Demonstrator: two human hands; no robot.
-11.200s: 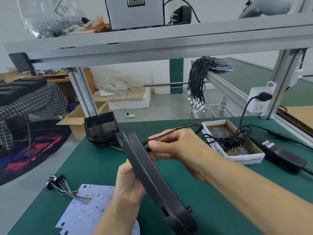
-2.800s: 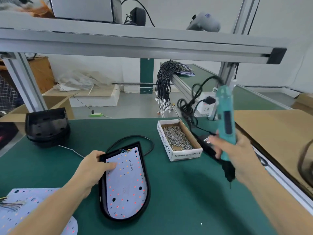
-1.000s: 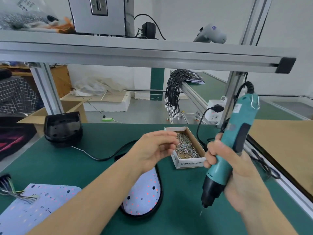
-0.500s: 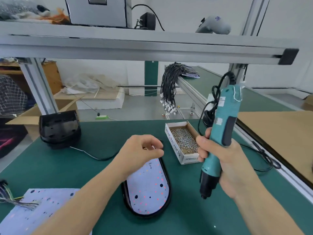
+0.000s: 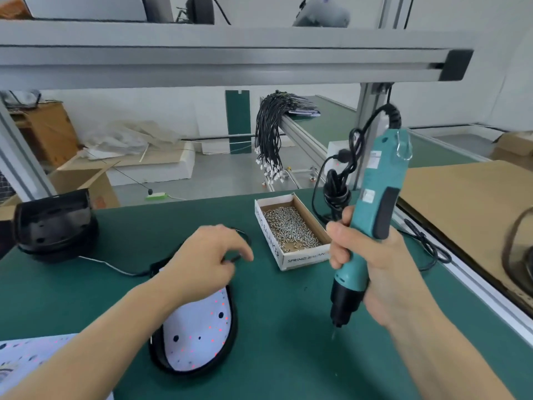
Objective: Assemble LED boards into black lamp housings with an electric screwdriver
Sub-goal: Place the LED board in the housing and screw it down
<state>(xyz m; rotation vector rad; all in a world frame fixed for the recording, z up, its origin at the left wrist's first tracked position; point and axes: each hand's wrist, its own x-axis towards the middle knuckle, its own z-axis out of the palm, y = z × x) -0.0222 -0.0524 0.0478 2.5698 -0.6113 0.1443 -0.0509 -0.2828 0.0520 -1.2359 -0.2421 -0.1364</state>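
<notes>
A black lamp housing (image 5: 230, 336) lies flat on the green mat with a white LED board (image 5: 199, 336) seated in it. My left hand (image 5: 207, 255) hovers over the housing's far end with fingers curled down and thumb and fingertips pinched together; a screw between them is too small to make out. My right hand (image 5: 372, 269) grips a teal electric screwdriver (image 5: 372, 215) nearly upright, with its bit (image 5: 334, 332) pointing down just above the mat, to the right of the housing. The housing's black cable (image 5: 127, 272) runs off to the left.
An open cardboard box of screws (image 5: 291, 229) sits between my hands, a little farther back. A stack of black housings (image 5: 54, 226) stands at the far left. Loose LED boards (image 5: 26, 353) lie at the near left. The screwdriver's cord (image 5: 337, 192) hangs bundled behind the box. An aluminium frame beam (image 5: 230, 64) crosses overhead.
My left hand came back from the screw box and sank toward the far end of the housing. My right hand lowered the screwdriver slightly, still beside the housing.
</notes>
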